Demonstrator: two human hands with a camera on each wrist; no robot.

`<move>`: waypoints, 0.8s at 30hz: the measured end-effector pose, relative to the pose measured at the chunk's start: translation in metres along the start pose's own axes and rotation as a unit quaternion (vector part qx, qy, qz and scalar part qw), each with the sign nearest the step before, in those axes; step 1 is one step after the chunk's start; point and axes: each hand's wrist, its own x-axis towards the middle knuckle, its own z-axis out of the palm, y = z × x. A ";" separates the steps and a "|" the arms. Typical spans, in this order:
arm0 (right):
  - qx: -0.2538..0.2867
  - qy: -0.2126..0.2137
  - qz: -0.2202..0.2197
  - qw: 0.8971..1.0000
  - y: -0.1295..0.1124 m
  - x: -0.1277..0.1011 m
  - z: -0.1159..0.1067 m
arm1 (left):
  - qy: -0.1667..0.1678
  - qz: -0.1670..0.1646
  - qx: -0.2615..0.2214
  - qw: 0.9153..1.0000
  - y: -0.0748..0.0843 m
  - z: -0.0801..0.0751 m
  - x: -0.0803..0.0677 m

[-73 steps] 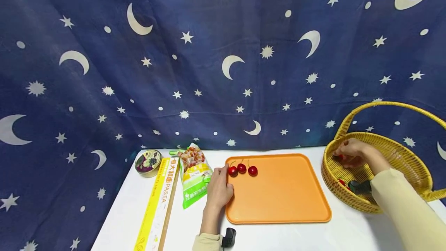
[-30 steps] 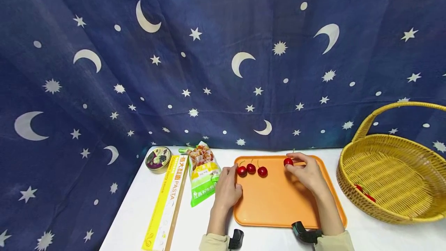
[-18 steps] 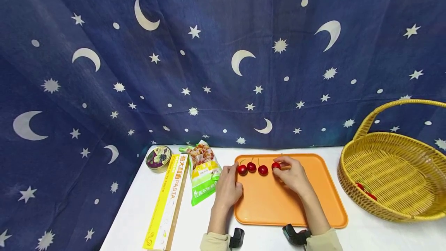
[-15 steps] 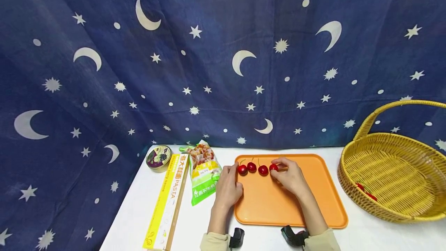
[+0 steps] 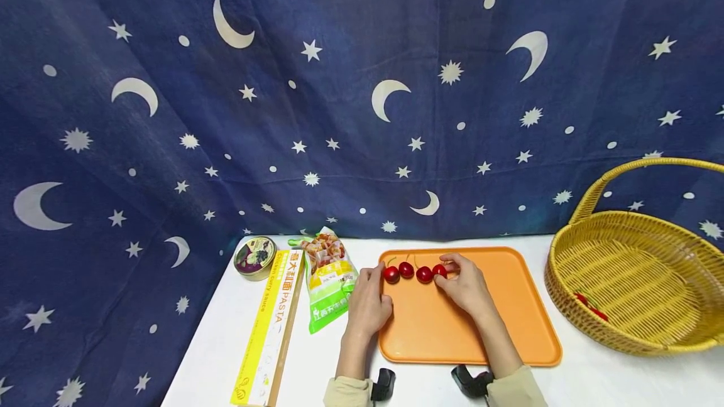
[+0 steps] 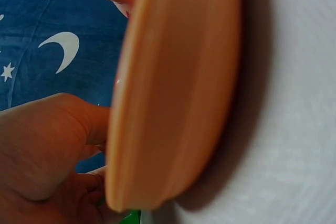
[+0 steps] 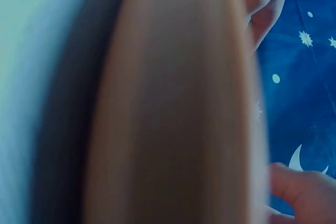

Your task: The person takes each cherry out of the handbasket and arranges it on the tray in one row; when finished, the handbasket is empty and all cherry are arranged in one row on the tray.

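Observation:
An orange tray (image 5: 481,331) lies on the white table. Three red cherries (image 5: 406,270) sit in a row at its far left. My right hand (image 5: 447,270) pinches a fourth cherry (image 5: 439,271) at the right end of that row, low on the tray. My left hand (image 5: 376,276) rests with relaxed fingers against the tray's left rim, next to the first cherry (image 5: 391,274). The left wrist view shows the tray's rim (image 6: 173,103) close up with my left hand (image 6: 47,156) beside it. The right wrist view is mostly the blurred tray rim (image 7: 173,108).
A yellow wicker basket (image 5: 667,338) with a handle stands at the right, with a few cherries (image 5: 589,306) inside. Left of the tray lie a snack bag (image 5: 327,284), a long yellow pasta box (image 5: 266,331) and a round tin (image 5: 256,257). A starry blue cloth hangs behind.
My right hand left the basket with a cherry and carried it leftward across the tray to the end of the row. The left hand stayed at the tray's rim.

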 end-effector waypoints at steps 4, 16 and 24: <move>-0.011 0.011 -0.002 1.000 0.001 0.001 0.002 | -0.001 0.001 -0.003 1.000 0.000 0.000 0.000; -0.002 0.009 0.002 1.000 0.002 0.001 0.003 | 0.004 0.003 0.000 1.000 0.000 -0.001 0.000; -0.051 0.027 -0.025 0.998 0.004 0.001 0.008 | 0.011 0.008 -0.001 1.000 0.000 -0.001 0.000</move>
